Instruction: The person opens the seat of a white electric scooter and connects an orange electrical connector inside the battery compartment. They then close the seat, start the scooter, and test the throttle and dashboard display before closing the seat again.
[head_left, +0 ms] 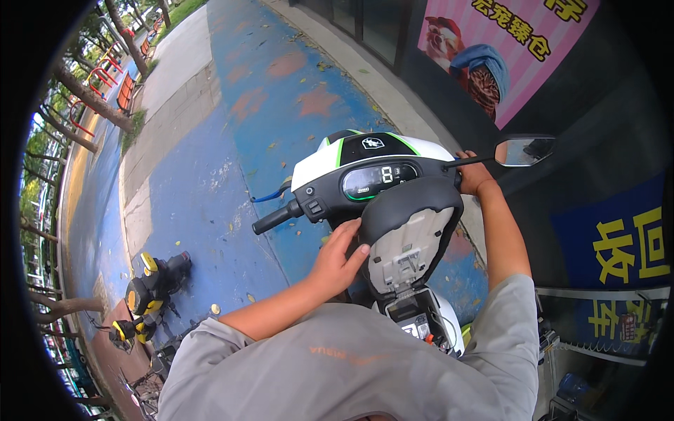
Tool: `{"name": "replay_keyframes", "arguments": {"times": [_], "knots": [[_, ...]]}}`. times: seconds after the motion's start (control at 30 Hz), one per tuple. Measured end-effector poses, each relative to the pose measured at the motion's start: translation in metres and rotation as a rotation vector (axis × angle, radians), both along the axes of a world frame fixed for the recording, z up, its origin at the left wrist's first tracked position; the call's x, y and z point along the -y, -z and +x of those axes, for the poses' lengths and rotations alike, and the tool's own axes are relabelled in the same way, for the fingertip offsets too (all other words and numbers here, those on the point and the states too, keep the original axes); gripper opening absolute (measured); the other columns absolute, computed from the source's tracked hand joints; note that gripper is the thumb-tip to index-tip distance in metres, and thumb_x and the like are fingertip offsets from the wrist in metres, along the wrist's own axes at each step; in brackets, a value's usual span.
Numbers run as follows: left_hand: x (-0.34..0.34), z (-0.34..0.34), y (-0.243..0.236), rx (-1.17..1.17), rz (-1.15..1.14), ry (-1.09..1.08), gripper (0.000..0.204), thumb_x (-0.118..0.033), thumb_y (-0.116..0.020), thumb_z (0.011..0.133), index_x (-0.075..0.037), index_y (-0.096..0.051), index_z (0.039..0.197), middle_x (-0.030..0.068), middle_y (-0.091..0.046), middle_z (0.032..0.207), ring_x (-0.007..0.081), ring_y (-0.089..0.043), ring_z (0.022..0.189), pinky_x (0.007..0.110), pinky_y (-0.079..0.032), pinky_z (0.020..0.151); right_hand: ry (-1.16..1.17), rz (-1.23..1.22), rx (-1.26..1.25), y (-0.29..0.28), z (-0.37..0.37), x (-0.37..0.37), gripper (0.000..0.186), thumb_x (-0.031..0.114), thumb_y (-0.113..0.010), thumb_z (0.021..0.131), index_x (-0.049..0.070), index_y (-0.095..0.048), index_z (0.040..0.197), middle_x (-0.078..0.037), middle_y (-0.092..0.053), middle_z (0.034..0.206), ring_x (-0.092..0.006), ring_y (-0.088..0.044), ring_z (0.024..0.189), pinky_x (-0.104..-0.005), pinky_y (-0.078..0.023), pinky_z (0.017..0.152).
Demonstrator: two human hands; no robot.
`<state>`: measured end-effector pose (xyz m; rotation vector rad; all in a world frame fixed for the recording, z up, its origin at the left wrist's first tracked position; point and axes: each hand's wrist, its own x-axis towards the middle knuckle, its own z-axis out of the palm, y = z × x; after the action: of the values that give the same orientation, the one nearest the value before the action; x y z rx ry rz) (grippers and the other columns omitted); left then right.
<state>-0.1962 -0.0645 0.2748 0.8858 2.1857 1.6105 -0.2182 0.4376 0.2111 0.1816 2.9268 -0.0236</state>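
Observation:
A white, black and green electric scooter stands in front of me with its display lit. Its black seat is tipped up, so the pale underside and latch side face me. My left hand holds the seat's left edge, thumb toward the underside and fingertips partly hidden behind the rim. My right hand is around the right handlebar end, below the mirror; the grip itself is mostly covered. The left handlebar grip is untouched. Below the seat, the open storage compartment shows wires and a red part.
A dark shop wall with a pink poster runs close along the right. Blue painted pavement stretches ahead. At the left stands a black and yellow two-wheeler, with trees and red benches farther off.

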Motion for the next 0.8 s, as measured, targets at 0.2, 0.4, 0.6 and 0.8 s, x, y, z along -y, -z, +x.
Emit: {"name": "replay_keyframes", "arguments": {"times": [0.2,0.4,0.6,0.8], "knots": [[0.041,-0.047,-0.002,-0.354,-0.123,-0.142,0.03,-0.013,-0.08,0.095,0.0,-0.075,0.122,0.0177,-0.077,0.128,0.0409,-0.069,0.124,0.049,-0.052,0.111,0.009,-0.125,-0.253,0.019,0.007,0.012,0.048,0.021,-0.079,0.087,0.014,-0.08,0.134,-0.023,-0.057,0.164,-0.0453,-0.053,0.151,-0.0504,-0.045,0.127],[-0.001,-0.057,-0.019,-0.181,-0.067,0.123,0.076,-0.028,-0.077,0.101,0.002,-0.047,0.164,0.0287,-0.05,0.164,0.0444,-0.049,0.151,0.053,-0.038,0.126,0.168,0.039,-0.514,0.041,0.028,0.033,0.04,0.016,-0.081,0.085,0.009,-0.08,0.125,-0.017,-0.067,0.156,-0.0412,-0.064,0.138,-0.0498,-0.055,0.114],[-0.02,-0.028,-0.012,-0.121,0.046,0.22,0.088,-0.033,-0.083,0.095,0.001,-0.043,0.165,0.0264,-0.048,0.156,0.0461,-0.047,0.143,0.053,-0.039,0.123,0.142,0.077,-0.639,0.065,0.04,0.025,0.036,0.014,-0.081,0.085,0.011,-0.079,0.121,-0.013,-0.07,0.154,-0.0367,-0.072,0.127,-0.0481,-0.059,0.101],[-0.014,-0.006,-0.009,-0.164,0.248,0.416,0.087,-0.034,-0.084,0.094,-0.002,-0.045,0.166,0.0235,-0.049,0.152,0.0398,-0.051,0.133,0.051,-0.043,0.115,0.137,0.09,-0.733,0.057,0.03,0.037,0.035,0.012,-0.08,0.083,0.011,-0.079,0.118,-0.011,-0.073,0.148,-0.0356,-0.075,0.119,-0.0476,-0.06,0.096]]}}
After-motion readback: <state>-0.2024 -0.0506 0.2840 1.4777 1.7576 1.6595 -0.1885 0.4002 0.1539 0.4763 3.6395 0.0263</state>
